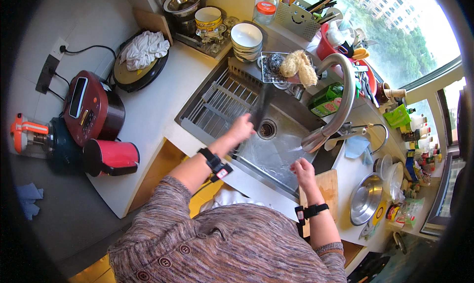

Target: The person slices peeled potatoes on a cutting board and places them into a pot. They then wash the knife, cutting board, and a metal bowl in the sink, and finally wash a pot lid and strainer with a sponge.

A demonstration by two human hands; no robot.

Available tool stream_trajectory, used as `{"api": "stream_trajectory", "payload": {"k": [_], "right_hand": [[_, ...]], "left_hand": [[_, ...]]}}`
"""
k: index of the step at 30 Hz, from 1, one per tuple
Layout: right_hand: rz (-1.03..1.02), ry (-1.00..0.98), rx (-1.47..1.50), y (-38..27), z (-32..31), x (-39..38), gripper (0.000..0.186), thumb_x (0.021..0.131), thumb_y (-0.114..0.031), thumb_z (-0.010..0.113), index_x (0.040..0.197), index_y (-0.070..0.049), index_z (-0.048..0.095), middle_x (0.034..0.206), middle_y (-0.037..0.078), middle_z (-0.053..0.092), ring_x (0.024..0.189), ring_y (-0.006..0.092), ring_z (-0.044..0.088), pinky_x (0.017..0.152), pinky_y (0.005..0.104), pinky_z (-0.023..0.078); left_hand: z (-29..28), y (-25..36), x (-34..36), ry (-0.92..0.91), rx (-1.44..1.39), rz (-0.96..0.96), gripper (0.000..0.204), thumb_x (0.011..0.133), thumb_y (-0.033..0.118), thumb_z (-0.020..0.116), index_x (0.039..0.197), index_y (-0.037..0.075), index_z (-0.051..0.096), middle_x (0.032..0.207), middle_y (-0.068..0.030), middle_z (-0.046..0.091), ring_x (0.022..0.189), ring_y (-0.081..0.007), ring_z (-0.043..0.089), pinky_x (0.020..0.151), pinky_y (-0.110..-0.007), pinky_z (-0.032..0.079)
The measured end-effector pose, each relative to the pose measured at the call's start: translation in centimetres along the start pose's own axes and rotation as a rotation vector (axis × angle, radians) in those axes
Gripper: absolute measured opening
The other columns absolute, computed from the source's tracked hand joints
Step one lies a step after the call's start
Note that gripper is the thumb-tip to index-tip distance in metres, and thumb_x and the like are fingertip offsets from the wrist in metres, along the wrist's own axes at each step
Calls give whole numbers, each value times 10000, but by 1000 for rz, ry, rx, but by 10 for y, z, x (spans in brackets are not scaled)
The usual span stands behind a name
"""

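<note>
On your left, a rice cooker (96,108) and a red kettle (114,157) stand on the worktop (160,98), both clear of the work. Next comes the metal rack (222,103) in the left part of the sink (281,159), and your left hand (241,128) reaches over the basin beside it. Its fingers are curled, and a dark, blurred object (263,103) rises just beyond them over the sink, between the rack and the drain (267,129); it looks as though you are gripping it, but the blur leaves that uncertain. The basin floor looks wet, so the step in hand seems to be rinsing or shaking water off. Farther right, your right hand (303,173) hangs near the sink's front edge, just below the tap (349,93), fingers loosely bent; nothing shows in it, though you cannot tell whether it is fully closed. A cutting board (326,191) lies beside that hand. If this is rinsing, the next move probably calls for a steady left grip, with the object kept over the basin while it drips.
</note>
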State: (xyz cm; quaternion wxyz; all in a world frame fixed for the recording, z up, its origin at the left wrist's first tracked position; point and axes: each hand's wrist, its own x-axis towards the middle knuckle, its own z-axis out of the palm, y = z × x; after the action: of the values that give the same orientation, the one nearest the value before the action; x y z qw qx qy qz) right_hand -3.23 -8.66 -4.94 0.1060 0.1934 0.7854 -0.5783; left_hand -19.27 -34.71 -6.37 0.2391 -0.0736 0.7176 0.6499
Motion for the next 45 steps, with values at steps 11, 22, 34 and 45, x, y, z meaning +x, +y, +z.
{"api": "stream_trajectory", "payload": {"k": [11,22,34,45], "right_hand": [[69,592,-264,109,-110,-92,235,882,-133,589,1067,10,584,929,120,642,788,200,631,717,323,520],[967,907,-38,215,-127,-242,441,843,-345,616,1100,0,523,986,193,617,899,290,636,744,397,522],[455,417,1067,123,-114,-252,541,842,-117,612,1339,-40,413,1266,124,552,1147,279,548,948,465,462],[455,24,946,32,-42,-84,435,862,-154,613,1249,-5,484,1189,125,585,1046,258,611,887,418,523]], "left_hand": [[-185,-46,105,151,362,-93,491,846,4,460,1323,-84,389,1142,-207,563,816,-248,633,673,-365,552],[-153,0,61,459,1366,140,392,824,206,634,1157,42,507,1131,-197,540,1018,-398,560,837,-483,484],[20,16,10,-186,713,709,401,833,159,606,1195,4,530,1154,-199,569,1086,-348,545,957,-384,427],[166,-23,-90,-1026,820,810,700,924,428,449,1463,44,221,1524,-163,202,1418,-308,172,1140,-462,158]]}}
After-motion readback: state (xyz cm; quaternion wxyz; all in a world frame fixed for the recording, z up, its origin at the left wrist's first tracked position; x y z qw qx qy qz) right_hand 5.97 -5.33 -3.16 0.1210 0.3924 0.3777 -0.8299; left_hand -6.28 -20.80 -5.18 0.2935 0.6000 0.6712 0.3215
